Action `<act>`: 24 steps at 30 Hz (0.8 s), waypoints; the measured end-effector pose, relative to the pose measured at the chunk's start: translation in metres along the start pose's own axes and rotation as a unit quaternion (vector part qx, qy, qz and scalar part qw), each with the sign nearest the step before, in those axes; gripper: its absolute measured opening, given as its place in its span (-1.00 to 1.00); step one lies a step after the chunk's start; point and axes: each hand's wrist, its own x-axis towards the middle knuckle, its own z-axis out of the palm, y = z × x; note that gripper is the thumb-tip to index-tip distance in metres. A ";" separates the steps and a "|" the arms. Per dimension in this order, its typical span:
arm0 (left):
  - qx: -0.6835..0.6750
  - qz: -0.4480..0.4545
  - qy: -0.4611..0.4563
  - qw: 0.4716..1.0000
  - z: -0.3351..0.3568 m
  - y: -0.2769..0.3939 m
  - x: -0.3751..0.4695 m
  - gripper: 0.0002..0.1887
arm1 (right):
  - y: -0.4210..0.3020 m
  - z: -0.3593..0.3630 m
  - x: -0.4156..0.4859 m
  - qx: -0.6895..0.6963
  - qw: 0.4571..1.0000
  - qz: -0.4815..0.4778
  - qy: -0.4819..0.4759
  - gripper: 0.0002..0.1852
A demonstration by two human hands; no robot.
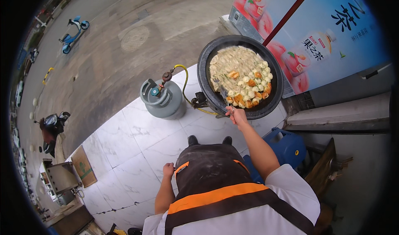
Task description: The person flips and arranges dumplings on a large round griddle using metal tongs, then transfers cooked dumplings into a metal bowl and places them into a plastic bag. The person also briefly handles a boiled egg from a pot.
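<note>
A large round black pan (204,76) stands before me on a burner. Flat pale pieces of food (238,56) fill much of it. Small round buns (251,93), some browned on top, are gathered at its near right part. My right hand (238,116) grips the handle of a metal spatula (222,90) at the pan's near rim. The spatula's blade reaches in among the food, left of the buns. My left hand (168,169) hangs beside my dark apron (210,166) with its fingers curled. I see nothing in it, though its palm is hidden.
A grey gas cylinder (165,99) stands left of the pan, joined to the burner by a yellow hose (187,82). Blue plastic containers (285,147) are by my right side. A printed drink banner (324,38) rises behind the pan. Scooters (73,34) stand on the pavement.
</note>
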 end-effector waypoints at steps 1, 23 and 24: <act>-0.001 -0.010 -0.003 1.000 -0.005 0.008 0.001 -0.65 | 0.003 0.006 0.003 -0.023 1.000 -0.003 0.010 -0.61; 0.030 0.036 0.021 0.999 0.040 -0.011 0.006 -0.64 | -0.009 0.009 0.007 0.446 0.881 0.141 -0.075 -0.55; 0.035 0.040 0.026 0.998 0.040 -0.010 0.006 -0.64 | -0.009 0.015 0.014 0.436 0.887 0.134 -0.072 -0.54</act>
